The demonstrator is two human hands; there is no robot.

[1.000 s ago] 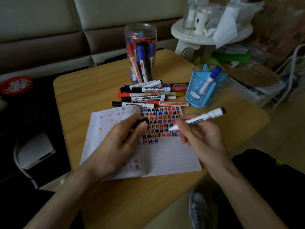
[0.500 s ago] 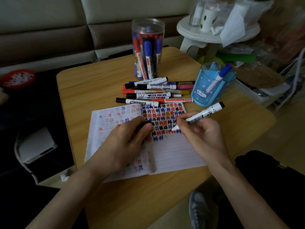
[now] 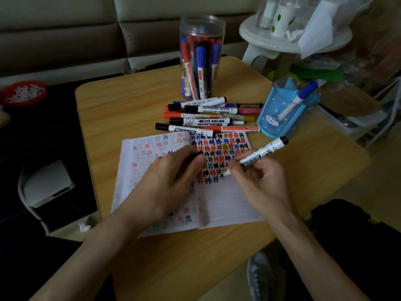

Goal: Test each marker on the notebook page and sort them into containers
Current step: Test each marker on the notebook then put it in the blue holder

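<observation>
Here your right hand [image 3: 263, 181] holds a white-barrelled marker [image 3: 259, 156] in its fingers [image 3: 237, 161], tip down on the right-hand page of the open notebook [image 3: 227, 198], just at the lower edge of the block of coloured hash marks; its black end points up and away toward the blue holder. Your left hand [image 3: 171, 181] rests flat-ish on the notebook's middle, its fingers closed round a small black cap [image 3: 195, 156], thumb and forefinger pinching it.

The notebook lies on the wooden bench [image 3: 130, 109]. Beyond its top edge sits a loose pile of markers [image 3: 208, 116], lying roughly side by side, with black, red, blue, pink and yellow caps or ends showing.

Behind the pile stands a tall clear plastic jar [image 3: 202, 57], upright, packed with markers standing on end; you can make out blue, red and black caps through the wall. To the right of the pile, near the bench's edge, stands a light blue pen holder [image 3: 280, 118] with a small cartoon face on its front. It holds one marker [image 3: 298, 99], white-bodied with a blue cap, leaning to the right out of the top
</observation>
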